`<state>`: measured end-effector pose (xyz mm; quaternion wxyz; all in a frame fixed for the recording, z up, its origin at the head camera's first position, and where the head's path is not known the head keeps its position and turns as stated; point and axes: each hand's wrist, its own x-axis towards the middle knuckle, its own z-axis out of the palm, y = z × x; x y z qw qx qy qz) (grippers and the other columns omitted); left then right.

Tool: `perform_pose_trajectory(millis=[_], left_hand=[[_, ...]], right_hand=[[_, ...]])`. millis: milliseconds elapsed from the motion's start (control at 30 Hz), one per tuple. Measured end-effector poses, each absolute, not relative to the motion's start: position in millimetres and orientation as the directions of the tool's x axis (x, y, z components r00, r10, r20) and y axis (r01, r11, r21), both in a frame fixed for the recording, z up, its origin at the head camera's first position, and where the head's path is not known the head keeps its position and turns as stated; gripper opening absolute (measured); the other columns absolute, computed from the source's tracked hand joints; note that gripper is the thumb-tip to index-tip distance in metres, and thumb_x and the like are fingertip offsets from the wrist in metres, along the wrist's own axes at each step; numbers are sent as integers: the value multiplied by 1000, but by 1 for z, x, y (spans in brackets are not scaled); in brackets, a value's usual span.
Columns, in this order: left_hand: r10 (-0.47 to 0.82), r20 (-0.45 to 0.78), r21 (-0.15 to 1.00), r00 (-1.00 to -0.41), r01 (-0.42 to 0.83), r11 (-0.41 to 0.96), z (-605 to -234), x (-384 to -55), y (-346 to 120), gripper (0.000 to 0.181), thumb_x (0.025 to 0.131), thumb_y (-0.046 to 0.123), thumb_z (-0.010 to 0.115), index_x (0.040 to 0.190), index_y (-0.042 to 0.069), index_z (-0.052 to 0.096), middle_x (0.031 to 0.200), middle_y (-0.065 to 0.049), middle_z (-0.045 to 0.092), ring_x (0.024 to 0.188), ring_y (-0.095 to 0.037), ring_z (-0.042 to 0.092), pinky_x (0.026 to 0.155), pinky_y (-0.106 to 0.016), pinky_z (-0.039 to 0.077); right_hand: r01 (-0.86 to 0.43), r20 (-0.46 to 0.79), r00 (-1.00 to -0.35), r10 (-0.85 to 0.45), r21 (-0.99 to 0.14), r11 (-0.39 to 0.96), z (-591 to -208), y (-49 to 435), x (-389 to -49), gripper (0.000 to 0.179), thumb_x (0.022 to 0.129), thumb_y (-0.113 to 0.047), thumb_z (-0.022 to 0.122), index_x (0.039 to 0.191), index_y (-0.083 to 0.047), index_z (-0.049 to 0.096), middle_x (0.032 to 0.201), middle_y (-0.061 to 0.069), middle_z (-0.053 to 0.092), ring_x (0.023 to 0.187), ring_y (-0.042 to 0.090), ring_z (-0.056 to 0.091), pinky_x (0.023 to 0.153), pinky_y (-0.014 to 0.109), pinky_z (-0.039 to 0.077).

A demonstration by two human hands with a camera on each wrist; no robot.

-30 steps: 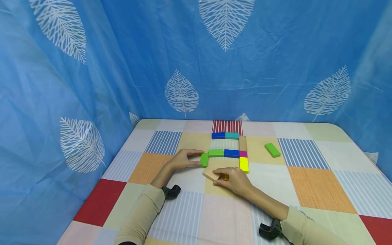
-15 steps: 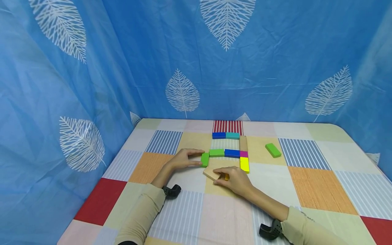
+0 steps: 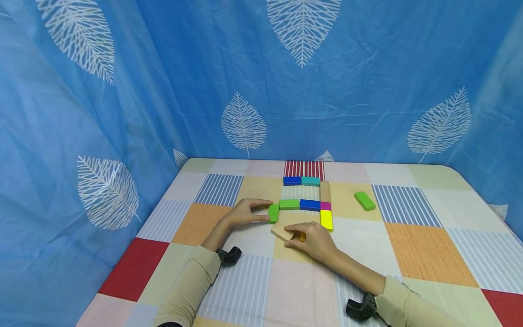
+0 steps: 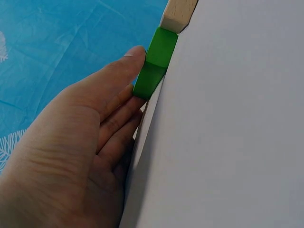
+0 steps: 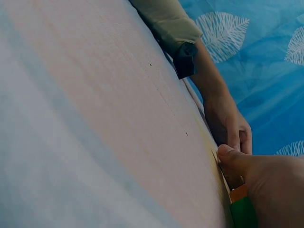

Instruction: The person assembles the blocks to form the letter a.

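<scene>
My left hand (image 3: 242, 213) holds a small green block (image 3: 273, 213) lying on the cloth, its thumb at the near end and a finger at the far end. In the left wrist view the same green block (image 4: 159, 57) sits beside a plain wood block. My right hand (image 3: 312, 240) pinches a plain wooden block (image 3: 281, 232), which lies at a slant just below the green one. An orange block (image 3: 303, 236) peeks out under the right hand. Beside it a green block (image 5: 243, 213) shows in the right wrist view, partly covered by that hand.
Behind the hands, a green block (image 3: 289, 204) and a blue block (image 3: 309, 205) form a row. It meets a column of wood (image 3: 324, 191), magenta (image 3: 325, 205) and yellow (image 3: 326, 220) blocks. Farther back lie blue (image 3: 292, 181) and teal (image 3: 310, 181) blocks. One green block (image 3: 364, 200) lies apart, right.
</scene>
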<state>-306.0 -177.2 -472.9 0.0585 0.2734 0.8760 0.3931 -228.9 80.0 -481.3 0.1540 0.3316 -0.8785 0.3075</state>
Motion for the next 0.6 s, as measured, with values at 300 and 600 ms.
perform_pose_trajectory(millis=[300, 600], left_hand=[[526, 118, 718, -842, 439, 541, -474, -306, -177, 56, 78, 40, 73, 127, 18, 58, 126, 3, 56, 120, -15, 48, 101, -34, 37], [525, 110, 706, -844, 438, 556, -473, -305, -178, 57, 77, 42, 73, 127, 19, 58, 127, 4, 56, 121, -14, 47, 102, -32, 36]], right_hand=[[-664, 461, -745, -481, -448, 599, -481, 80, -227, 40, 70, -40, 78, 104, -19, 72, 97, -5, 70, 80, 8, 61, 68, 27, 50], [-665, 454, -746, -487, -461, 588, -482, 80, -229, 45, 71, -44, 77, 108, -19, 71, 100, -4, 69, 82, 8, 61, 66, 24, 49]])
